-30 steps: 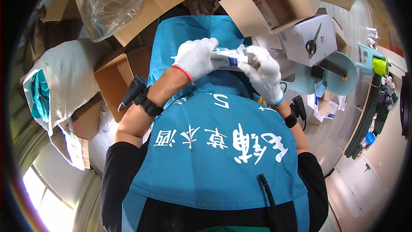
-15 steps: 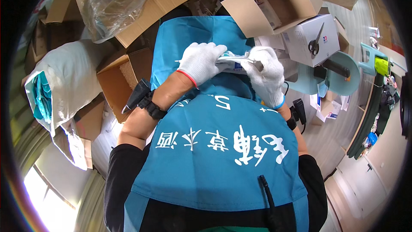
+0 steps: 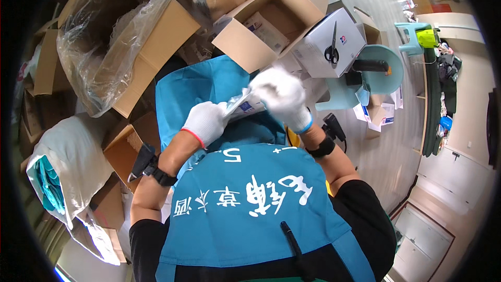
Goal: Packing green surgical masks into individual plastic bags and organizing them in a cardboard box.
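Handling a thin white packet with a blue label [image 3: 246, 106] appears to be the step in hand. It is held over the lap, in front of the teal apron [image 3: 219, 235], slanting between the two gloved hands. The left hand [image 3: 206, 123] is clamped on the packet's left end, fingers bent around the edge. The right hand [image 3: 281, 96] is at the opposite end, curled but blurred, so I cannot tell whether its fingers are closed on the packet. Judging from this pose, the next move calls for a firm left grip and a clear hold at the right end, without creasing the thin packet. Just beyond the right hand is an open cardboard box [image 3: 242, 46] with a flat package [image 3: 267, 31] inside; beside it, black-handled scissors [image 3: 332, 52] lie on a white carton [image 3: 311, 48].
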`<action>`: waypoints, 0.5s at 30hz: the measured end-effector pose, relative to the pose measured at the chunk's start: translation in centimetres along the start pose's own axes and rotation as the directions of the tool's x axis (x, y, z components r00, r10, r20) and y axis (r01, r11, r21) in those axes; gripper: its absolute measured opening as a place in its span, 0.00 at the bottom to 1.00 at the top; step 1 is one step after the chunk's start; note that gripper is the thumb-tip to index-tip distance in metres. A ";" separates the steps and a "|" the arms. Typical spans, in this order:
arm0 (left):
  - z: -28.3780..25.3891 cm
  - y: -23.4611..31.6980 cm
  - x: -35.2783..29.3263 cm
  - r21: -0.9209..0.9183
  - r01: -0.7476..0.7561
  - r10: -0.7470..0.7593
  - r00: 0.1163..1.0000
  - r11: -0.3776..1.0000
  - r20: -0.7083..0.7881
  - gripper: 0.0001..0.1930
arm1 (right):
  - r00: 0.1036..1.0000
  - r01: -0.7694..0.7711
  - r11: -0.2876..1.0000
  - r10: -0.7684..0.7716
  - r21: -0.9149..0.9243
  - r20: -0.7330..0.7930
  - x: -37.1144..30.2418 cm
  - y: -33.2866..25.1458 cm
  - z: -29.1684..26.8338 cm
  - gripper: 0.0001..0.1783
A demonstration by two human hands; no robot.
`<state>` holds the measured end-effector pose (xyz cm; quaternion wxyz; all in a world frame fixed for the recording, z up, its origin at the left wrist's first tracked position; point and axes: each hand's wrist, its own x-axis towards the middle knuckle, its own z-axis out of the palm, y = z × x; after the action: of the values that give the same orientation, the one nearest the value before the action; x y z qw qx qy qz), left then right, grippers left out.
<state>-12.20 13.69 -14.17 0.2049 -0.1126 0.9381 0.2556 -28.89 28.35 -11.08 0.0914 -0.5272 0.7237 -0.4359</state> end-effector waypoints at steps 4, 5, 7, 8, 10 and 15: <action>-4.5 -0.2 -2.8 0.206 0.093 0.025 0.861 0.974 -0.509 0.09 | 0.892 -0.301 0.896 0.143 -0.327 -0.429 1.2 7.8 -5.7 0.07; -5.5 -0.2 -3.4 0.256 0.237 -0.024 0.777 0.937 -0.629 0.09 | 0.854 -0.375 0.799 0.100 -0.469 -0.511 0.7 10.9 -7.2 0.08; -6.8 -2.0 -3.3 0.295 0.385 -0.039 0.662 0.874 -0.748 0.11 | 0.864 -0.461 0.583 0.123 -0.669 -0.488 -0.2 15.3 -10.0 0.13; -7.1 -3.0 -2.7 0.260 0.483 -0.217 0.727 0.836 -0.652 0.10 | 0.882 -0.458 0.541 0.174 -0.706 -0.439 -1.2 17.8 -11.3 0.14; -6.8 -3.2 -1.4 0.458 0.614 -0.216 0.719 0.642 -0.661 0.10 | 0.815 -0.564 0.424 0.426 -0.709 -0.394 -2.1 20.1 -12.5 0.17; 5.9 -11.5 0.9 0.305 0.685 -0.356 0.645 0.662 -0.676 0.11 | 0.620 -0.641 0.185 0.697 -0.745 -0.360 -0.1 17.8 -12.0 0.22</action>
<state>-7.46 6.94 -24.18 0.0095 -0.3982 0.9071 -0.1365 -48.09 36.03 -16.84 0.0353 -0.1466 0.9868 0.0583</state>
